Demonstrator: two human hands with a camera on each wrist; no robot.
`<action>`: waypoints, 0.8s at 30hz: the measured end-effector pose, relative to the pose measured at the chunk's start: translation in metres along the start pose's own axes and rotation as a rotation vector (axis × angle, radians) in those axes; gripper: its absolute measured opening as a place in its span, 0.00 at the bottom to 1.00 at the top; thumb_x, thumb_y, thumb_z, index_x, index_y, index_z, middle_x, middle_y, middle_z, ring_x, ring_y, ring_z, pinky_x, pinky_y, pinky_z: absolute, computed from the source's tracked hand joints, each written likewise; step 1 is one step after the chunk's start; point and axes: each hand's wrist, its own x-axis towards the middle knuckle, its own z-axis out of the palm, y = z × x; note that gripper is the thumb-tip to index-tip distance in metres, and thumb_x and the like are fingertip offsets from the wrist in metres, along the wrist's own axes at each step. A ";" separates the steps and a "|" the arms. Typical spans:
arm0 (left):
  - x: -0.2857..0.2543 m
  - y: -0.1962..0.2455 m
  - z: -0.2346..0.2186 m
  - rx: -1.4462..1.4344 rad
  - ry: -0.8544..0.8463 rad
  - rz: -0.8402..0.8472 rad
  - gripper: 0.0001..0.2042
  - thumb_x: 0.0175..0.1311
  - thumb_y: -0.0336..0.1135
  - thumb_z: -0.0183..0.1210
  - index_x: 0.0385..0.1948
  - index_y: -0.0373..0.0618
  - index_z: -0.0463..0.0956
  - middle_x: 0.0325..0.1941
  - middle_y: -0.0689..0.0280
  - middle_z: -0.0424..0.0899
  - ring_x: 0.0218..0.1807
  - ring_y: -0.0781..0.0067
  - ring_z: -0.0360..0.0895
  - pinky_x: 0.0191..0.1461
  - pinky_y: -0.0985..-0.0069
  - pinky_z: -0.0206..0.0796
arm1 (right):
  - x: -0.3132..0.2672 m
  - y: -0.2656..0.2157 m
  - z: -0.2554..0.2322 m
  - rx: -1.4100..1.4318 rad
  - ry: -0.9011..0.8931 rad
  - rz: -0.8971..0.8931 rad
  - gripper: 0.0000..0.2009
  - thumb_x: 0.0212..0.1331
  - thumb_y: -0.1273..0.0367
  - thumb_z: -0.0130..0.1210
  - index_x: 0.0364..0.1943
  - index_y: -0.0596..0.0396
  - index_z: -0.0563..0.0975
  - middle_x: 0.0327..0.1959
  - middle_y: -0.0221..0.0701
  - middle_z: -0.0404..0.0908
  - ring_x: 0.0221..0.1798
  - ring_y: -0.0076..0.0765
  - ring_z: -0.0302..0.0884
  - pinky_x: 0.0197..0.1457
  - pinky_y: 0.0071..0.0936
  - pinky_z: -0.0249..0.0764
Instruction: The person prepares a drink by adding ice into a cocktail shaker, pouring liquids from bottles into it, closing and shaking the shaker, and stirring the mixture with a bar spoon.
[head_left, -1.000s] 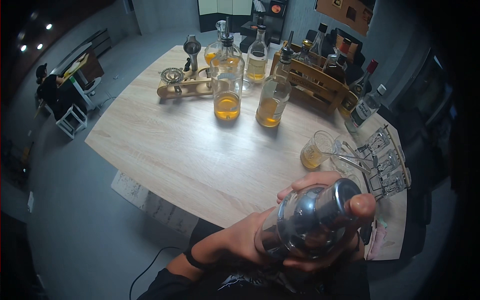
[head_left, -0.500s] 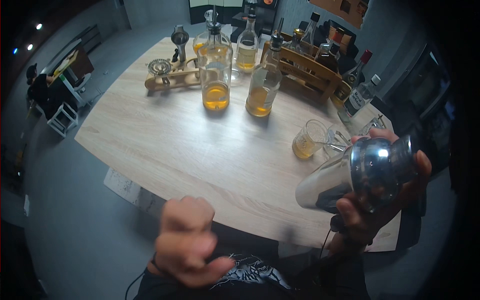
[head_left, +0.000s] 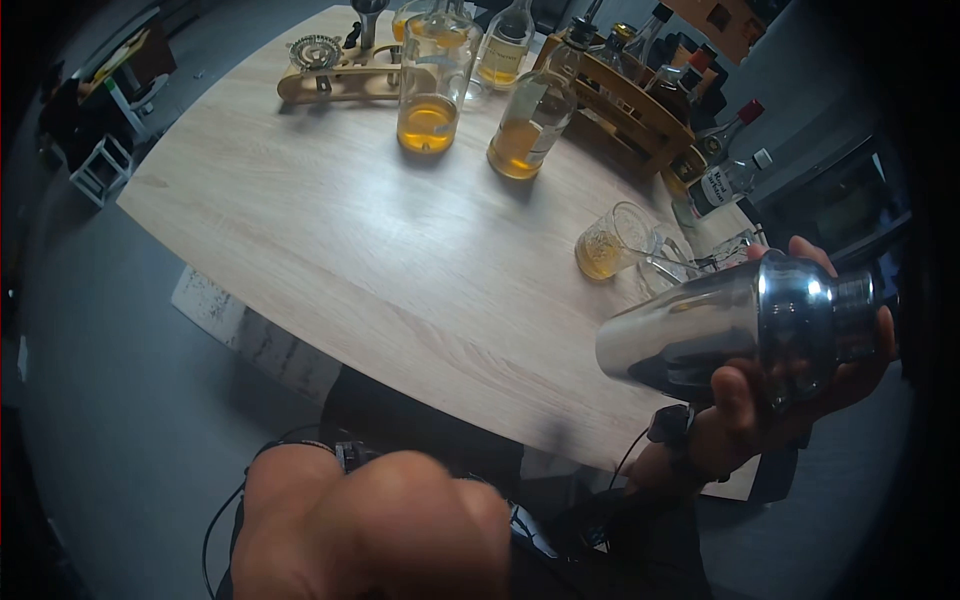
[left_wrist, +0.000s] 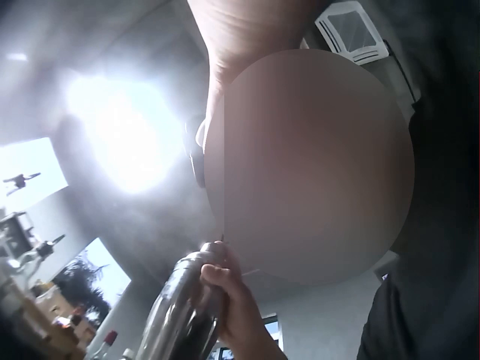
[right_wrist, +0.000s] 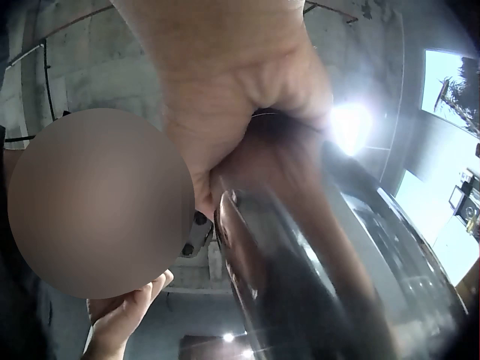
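One polished, tapered metal shaker (head_left: 690,325), head view, is tilted over the wood-grained table (head_left: 330,230), right hand (head_left: 820,402) wrapped around its stepped top; left hand (head_left: 390,525) blurred, grip not determinable. Left wrist view: right thumb across the glossy upper section. Right wrist view: palm against curved, mirror-like metal.

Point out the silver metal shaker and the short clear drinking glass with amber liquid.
Silver metal shaker (head_left: 722,320): head view, on its smooth tapered body.
Short clear drinking glass with amber liquid (head_left: 606,246): head view, on its side.
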 end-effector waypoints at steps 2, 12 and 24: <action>-0.003 0.009 0.003 0.041 0.041 -0.020 0.25 0.55 0.19 0.62 0.57 0.48 0.77 0.48 0.57 0.77 0.44 0.66 0.76 0.41 0.73 0.68 | 0.000 -0.001 0.001 0.006 0.012 0.007 0.53 0.44 0.59 0.72 0.75 0.47 0.51 0.58 0.65 0.72 0.58 0.64 0.79 0.61 0.61 0.81; -0.013 -0.003 0.047 0.206 0.145 -0.143 0.26 0.54 0.17 0.61 0.57 0.49 0.76 0.47 0.57 0.76 0.43 0.67 0.73 0.40 0.73 0.65 | 0.005 0.006 -0.005 0.202 0.016 0.105 0.54 0.46 0.55 0.75 0.76 0.42 0.51 0.61 0.65 0.70 0.57 0.65 0.80 0.58 0.58 0.82; 0.008 0.018 0.047 0.515 0.324 -0.258 0.27 0.53 0.14 0.60 0.56 0.49 0.76 0.46 0.57 0.74 0.41 0.68 0.69 0.38 0.73 0.61 | 0.008 0.019 -0.021 0.075 -0.050 0.020 0.50 0.47 0.61 0.74 0.75 0.47 0.56 0.60 0.66 0.72 0.60 0.65 0.78 0.61 0.62 0.79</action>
